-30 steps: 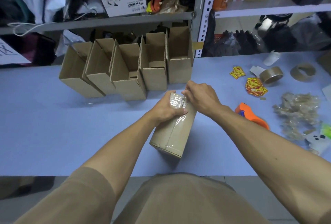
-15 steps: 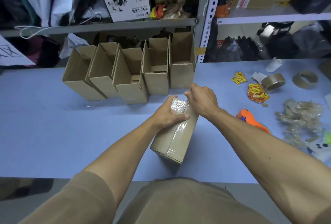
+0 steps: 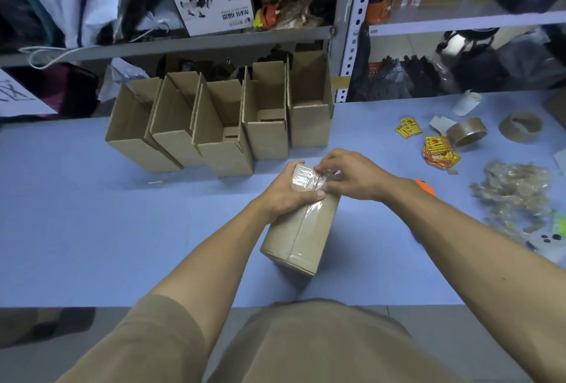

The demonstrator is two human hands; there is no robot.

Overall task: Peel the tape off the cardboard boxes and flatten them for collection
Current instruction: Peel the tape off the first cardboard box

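Note:
A sealed brown cardboard box [image 3: 301, 234] lies on the blue table [image 3: 92, 229] in front of me, with clear tape [image 3: 303, 179] running along its top seam and over its far end. My left hand [image 3: 288, 193] grips the far end of the box from the left, thumb across the top. My right hand [image 3: 349, 176] is at the same end, its fingertips pinching the clear tape there. Behind it, several open cardboard boxes [image 3: 223, 128] stand in a row.
To the right lie an orange tool [image 3: 425, 186], a heap of crumpled peeled tape [image 3: 517, 196], yellow-red stickers [image 3: 438, 153], a brown tape roll [image 3: 467, 131] and an empty tape core [image 3: 520, 125]. Cluttered metal shelves [image 3: 214, 42] stand behind the table.
My right hand has shifted from the box's far corner to over its taped end, fingers now picking at the tape. The left hand keeps its grip on the box.

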